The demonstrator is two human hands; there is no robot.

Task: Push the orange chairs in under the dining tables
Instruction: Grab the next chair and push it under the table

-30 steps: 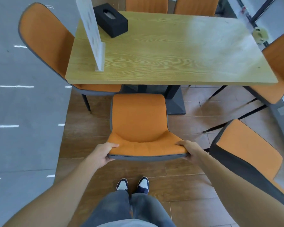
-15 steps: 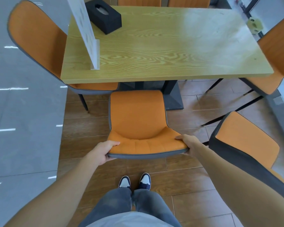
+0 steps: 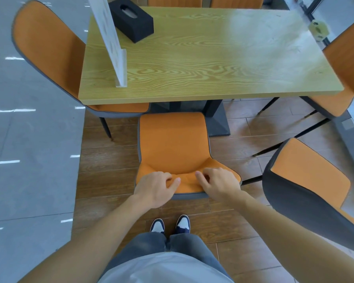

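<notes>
An orange chair (image 3: 173, 144) with a grey shell stands right in front of me, its seat's front edge at the near edge of the wooden dining table (image 3: 213, 58). My left hand (image 3: 156, 187) and my right hand (image 3: 220, 183) lie close together on the top middle of its backrest, fingers curled over the padded edge. Most of the seat shows outside the table.
Another orange chair (image 3: 49, 48) is tucked in at the table's left end, one (image 3: 347, 64) stands at the right end, one (image 3: 309, 176) stands pulled out at my right. A black tissue box (image 3: 131, 19) and a white upright board (image 3: 110, 37) are on the table. Grey floor lies left.
Both hands have slid from the outer corners of the backrest to its top middle. The chair has moved a little toward the table.
</notes>
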